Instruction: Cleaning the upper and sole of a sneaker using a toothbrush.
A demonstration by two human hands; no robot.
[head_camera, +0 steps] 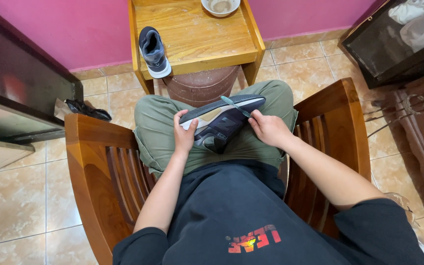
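On the black shirt nearest the camera sits a red and orange print, low on the chest. Above it, on the lap, the left hand (184, 133) wraps the heel end of a dark shoe (222, 122) lying on its side, its long axis running left to right, white-edged sole facing away, while the right hand (267, 127) pinches a toothbrush (235, 106) against the sole. Farther off, a wooden table (207, 46) carries a second shoe (153, 51) and a bowl (220, 6).

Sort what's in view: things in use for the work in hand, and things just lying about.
In use:
left hand holding the shoe on the lap
right hand with the toothbrush on its sole

Lying about:
second shoe and bowl on the stool
dark cloth on the floor
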